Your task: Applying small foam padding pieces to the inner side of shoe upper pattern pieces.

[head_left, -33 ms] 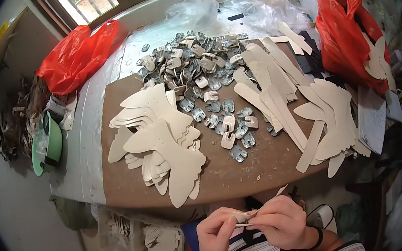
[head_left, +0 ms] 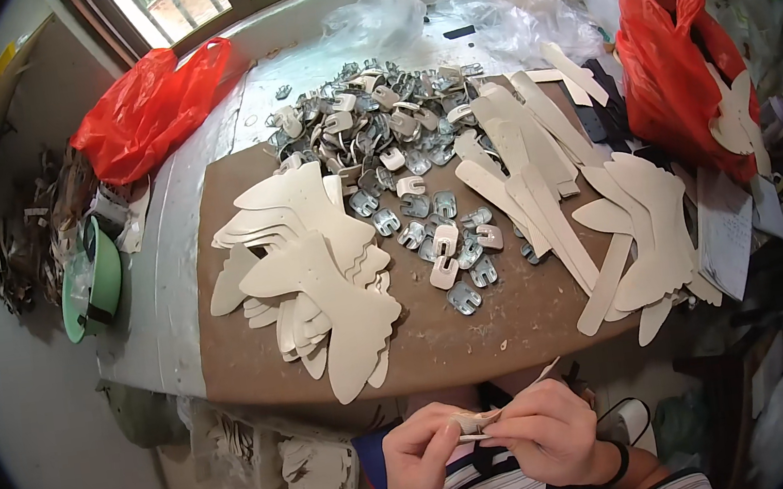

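Observation:
Close to my body, below the table's front edge, both hands pinch one small cream leather-like piece. My left hand is closed on its left end. Fingers of my right hand are closed on its right part, and a thin pale tip sticks up past them. The fingers cover much of the piece, so its full shape is hidden. On the table ahead lie loose metal buckles, some covered in cream. A stack of wing-shaped cream cutouts sits left of them, long cream straps to the right.
A brown mat covers the table's near part. Red plastic bags stand at the back left and right. More cutouts lie at the right edge beside a paper pad. Below left is a bin of scraps; a green bowl hangs beside the table.

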Demonstrator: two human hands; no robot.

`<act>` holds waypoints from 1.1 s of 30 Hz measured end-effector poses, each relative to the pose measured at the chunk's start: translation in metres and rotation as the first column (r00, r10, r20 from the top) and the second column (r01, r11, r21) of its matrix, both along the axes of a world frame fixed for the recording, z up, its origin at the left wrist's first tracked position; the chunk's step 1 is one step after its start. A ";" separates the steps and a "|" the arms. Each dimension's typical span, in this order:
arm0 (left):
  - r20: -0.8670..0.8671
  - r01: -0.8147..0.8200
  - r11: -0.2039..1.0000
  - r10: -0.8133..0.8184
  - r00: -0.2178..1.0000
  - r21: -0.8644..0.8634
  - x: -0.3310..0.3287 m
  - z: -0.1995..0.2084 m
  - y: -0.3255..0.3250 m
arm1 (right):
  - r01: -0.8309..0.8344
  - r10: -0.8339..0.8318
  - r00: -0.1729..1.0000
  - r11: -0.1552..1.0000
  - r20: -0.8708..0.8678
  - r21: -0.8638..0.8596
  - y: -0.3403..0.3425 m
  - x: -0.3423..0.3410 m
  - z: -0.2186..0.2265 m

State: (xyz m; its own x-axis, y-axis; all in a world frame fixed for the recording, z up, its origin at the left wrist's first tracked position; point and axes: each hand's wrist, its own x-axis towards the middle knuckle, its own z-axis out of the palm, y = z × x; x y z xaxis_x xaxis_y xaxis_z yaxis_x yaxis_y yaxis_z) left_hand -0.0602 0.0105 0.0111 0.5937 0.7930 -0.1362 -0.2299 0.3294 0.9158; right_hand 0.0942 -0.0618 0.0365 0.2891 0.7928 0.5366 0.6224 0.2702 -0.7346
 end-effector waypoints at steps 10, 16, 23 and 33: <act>0.009 0.139 0.972 -0.143 0.990 0.191 0.001 0.006 0.006 | 0.045 -0.070 0.968 0.993 -0.240 -0.109 -0.003 -0.003 0.002; -0.119 0.036 0.926 0.009 0.993 0.375 0.001 0.006 -0.004 | 0.022 -0.049 0.981 0.989 -0.185 -0.148 0.000 0.002 0.012; -0.127 -0.023 0.905 0.084 0.988 0.424 -0.002 0.002 -0.007 | -0.061 0.019 0.974 0.981 -0.225 -0.183 0.003 0.005 0.003; -0.127 -0.084 0.960 0.122 0.984 0.267 0.002 0.010 -0.014 | -0.068 0.004 0.955 0.976 -0.297 -0.207 -0.001 0.003 0.004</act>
